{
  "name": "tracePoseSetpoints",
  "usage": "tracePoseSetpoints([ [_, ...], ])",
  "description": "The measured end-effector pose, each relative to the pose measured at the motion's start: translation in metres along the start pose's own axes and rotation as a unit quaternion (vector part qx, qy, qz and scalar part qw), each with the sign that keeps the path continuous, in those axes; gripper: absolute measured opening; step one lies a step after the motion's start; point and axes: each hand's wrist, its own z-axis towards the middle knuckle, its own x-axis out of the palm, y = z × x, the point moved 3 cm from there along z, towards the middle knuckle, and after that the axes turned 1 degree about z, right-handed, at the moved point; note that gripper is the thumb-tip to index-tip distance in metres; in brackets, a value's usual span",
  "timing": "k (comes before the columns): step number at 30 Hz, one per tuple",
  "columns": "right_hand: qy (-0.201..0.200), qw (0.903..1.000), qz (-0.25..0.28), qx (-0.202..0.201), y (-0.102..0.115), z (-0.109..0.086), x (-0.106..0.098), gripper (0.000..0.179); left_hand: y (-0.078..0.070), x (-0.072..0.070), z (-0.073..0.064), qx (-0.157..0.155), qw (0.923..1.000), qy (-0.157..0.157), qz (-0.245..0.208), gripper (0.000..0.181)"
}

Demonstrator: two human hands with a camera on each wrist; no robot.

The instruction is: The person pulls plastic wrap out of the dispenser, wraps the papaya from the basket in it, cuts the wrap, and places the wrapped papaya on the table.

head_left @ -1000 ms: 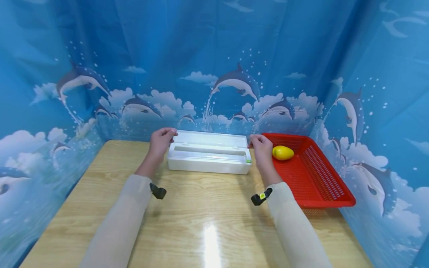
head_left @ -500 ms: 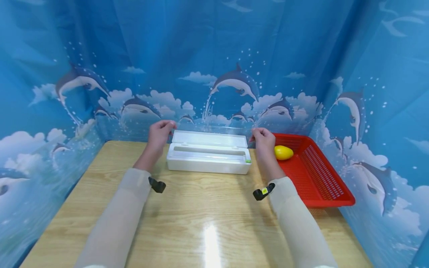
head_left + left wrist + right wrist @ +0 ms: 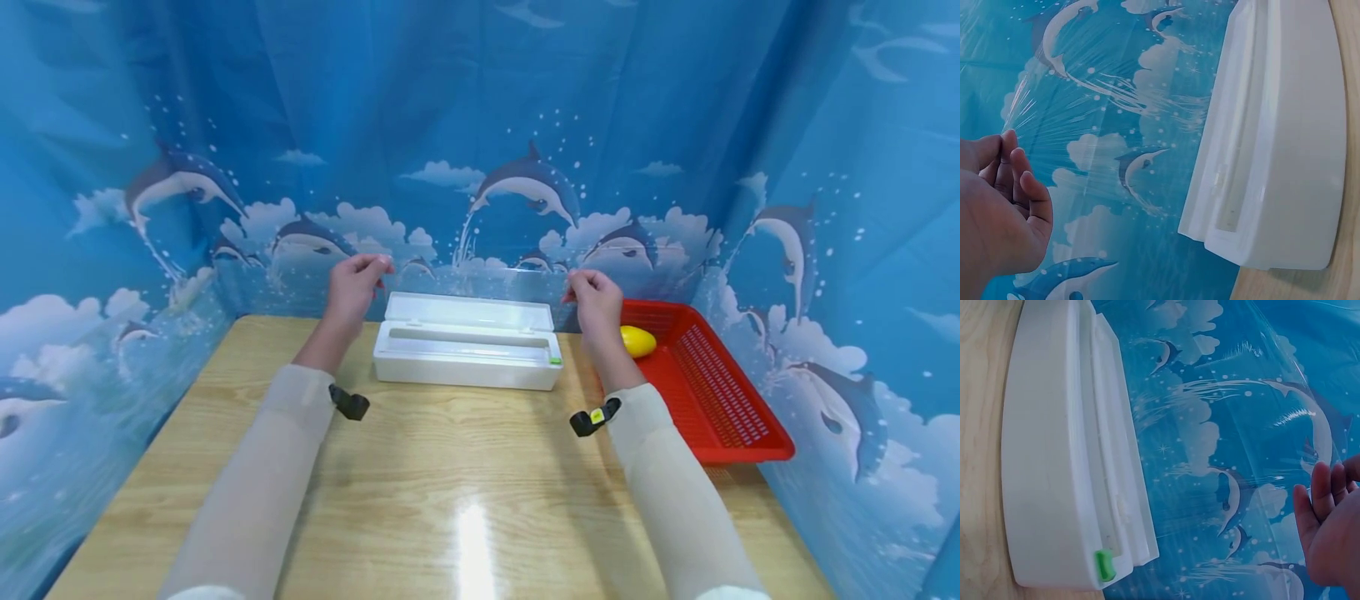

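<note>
A white cling film dispenser [image 3: 465, 371] stands on the table, its lid [image 3: 468, 312] tipped back. Clear cling film [image 3: 1025, 112] stretches up from it, creased into lines that converge on my left fingertips. My left hand [image 3: 351, 292] pinches one corner of that film, above and left of the box. On the other side, my right hand [image 3: 598, 307] pinches the film's opposite corner, above and right of the box. The film is nearly invisible in the head view. A small green piece [image 3: 1105, 565] sits at the dispenser's right end.
To the right, a red plastic basket [image 3: 731, 392] holds a yellow mango-shaped fruit [image 3: 637, 341], partly covered by my right hand. The wooden table [image 3: 435, 483] ends at a blue dolphin-print curtain [image 3: 450, 125] behind the dispenser.
Both hands have risen from the lid's ends, drawing the cling film up and out of the dispenser. They have also spread slightly apart. The box has stayed in place.
</note>
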Motion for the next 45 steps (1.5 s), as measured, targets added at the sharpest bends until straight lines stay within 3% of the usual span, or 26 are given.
tracePoseSetpoints([
  [13,0.004,0.9995,0.008,-0.03,0.018,0.005,-0.003,0.042,-0.022,0.001,0.005,0.01,0.9999,0.001,-0.007,0.034],
  [28,-0.001,0.9967,0.022,-0.078,0.046,0.011,-0.001,0.025,-0.05,-0.002,0.009,0.052,0.9985,-0.005,-0.019,0.032],
  [45,-0.006,0.9944,0.026,-0.102,0.076,0.018,-0.002,0.025,-0.08,-0.004,0.016,0.084,0.9959,-0.004,-0.033,0.03],
])
